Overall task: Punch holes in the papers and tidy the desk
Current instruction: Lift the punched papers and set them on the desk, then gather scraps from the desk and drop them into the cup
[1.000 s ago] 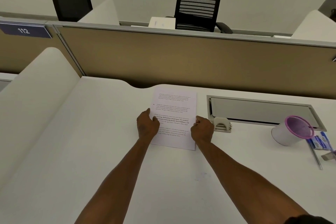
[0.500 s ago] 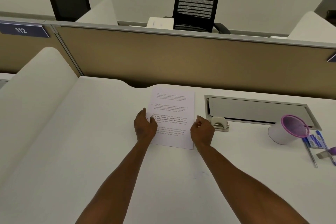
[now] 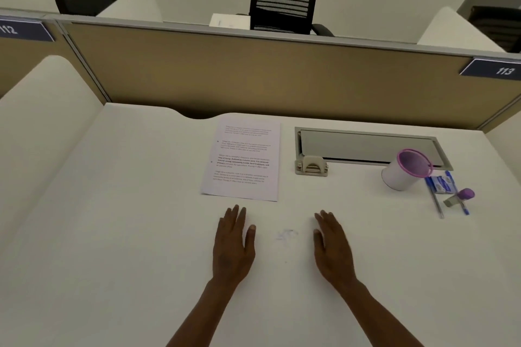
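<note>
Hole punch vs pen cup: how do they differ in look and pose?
The hole punch is low, grey-beige and sits upright; the pen cup is taller, white with a purple rim, and tilted. The punch is nearer the papers; the cup is by the pens. Both are on the desk, untouched.

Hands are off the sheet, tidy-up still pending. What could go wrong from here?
1. The white cup with a purple rim lies tipped beside the blue pens; it could roll.
2. The printed white paper sheet lies loose; a sweep by the left hand or right hand may skew it.
3. The small grey hole punch sits apart, needing re-alignment.
</note>
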### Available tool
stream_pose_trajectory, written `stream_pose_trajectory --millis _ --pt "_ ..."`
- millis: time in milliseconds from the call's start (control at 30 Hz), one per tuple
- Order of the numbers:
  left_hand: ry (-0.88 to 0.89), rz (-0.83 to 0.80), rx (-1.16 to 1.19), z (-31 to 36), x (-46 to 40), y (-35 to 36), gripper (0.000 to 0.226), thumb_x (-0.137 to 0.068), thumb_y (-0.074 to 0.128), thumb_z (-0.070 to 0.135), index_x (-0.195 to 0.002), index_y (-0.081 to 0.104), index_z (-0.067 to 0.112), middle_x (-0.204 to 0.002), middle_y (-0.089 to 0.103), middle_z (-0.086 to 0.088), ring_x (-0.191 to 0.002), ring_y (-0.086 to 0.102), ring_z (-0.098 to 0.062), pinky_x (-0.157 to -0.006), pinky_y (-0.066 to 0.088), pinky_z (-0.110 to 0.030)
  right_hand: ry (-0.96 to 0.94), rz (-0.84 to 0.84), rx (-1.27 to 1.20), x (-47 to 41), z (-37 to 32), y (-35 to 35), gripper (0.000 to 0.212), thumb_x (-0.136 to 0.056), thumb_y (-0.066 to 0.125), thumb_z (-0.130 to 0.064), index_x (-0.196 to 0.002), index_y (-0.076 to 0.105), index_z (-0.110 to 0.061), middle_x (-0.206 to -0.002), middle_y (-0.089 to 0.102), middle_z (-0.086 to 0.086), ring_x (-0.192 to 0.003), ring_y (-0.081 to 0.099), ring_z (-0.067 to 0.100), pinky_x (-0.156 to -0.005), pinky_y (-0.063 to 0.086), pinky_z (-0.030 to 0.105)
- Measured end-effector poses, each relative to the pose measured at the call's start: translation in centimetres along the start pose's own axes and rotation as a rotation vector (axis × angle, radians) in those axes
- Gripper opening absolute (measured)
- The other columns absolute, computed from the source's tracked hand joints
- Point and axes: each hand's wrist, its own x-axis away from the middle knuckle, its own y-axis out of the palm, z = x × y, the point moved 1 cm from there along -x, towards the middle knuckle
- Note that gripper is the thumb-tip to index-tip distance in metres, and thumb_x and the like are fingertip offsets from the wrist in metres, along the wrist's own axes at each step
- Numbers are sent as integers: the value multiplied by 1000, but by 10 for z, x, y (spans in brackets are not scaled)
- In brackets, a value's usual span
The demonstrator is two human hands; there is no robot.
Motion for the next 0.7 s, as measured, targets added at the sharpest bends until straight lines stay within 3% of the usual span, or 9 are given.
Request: stream_pose_trajectory --millis 67,167,300,400,567,700 --pt "75 -79 -139 -1 12 6 56 -104 43 34 -154 32 14 -164 23 -1 -154 11 -16 -126 6 -34 -74 -132 117 9 -2 14 54 -103 37 -23 -153 20 -12 -160 8 -1 -150 0 16 -123 1 33" --pt "114 -153 -256 -4 21 9 58 -105 34 38 -157 20 15 -166 8 0 -155 0 -18 -125 -4 -31 -113 -190 223 22 -6 28 57 -104 27 -30 -154 3 -12 -161 -7 -1 -148 -15 12 -122 -8 31" --pt "115 -230 -352 -4 27 7 62 -105 22 45 -159 5 19 -166 -6 4 -154 -12 -14 -125 -8 -32 -259 -264 239 45 -16 35 58 -104 20 -35 -152 -8 -18 -161 -12 -7 -148 -15 7 -121 -9 26" --pt "126 -233 -410 -9 37 2 63 -104 18 48 -159 6 20 -166 -6 5 -155 -8 -16 -125 -7 -36 -265 -269 116 48 -22 30 59 -104 24 -38 -153 -6 -22 -159 -7 -14 -149 -6 3 -120 -7 19" --pt "75 -188 -482 -19 58 -8 65 -102 22 50 -160 7 23 -168 -2 1 -155 -8 -20 -125 2 -44 -220 -311 166 9 -33 26 61 -105 28 -35 -154 2 -10 -162 -5 1 -150 -8 15 -122 -4 29" --pt "66 -200 -501 -17 57 -9 66 -101 18 51 -160 2 24 -168 -6 2 -155 -12 -19 -125 2 -43 -333 -346 215 18 -34 30 57 -105 23 -32 -154 2 -10 -161 -8 0 -150 -8 15 -122 -5 29"
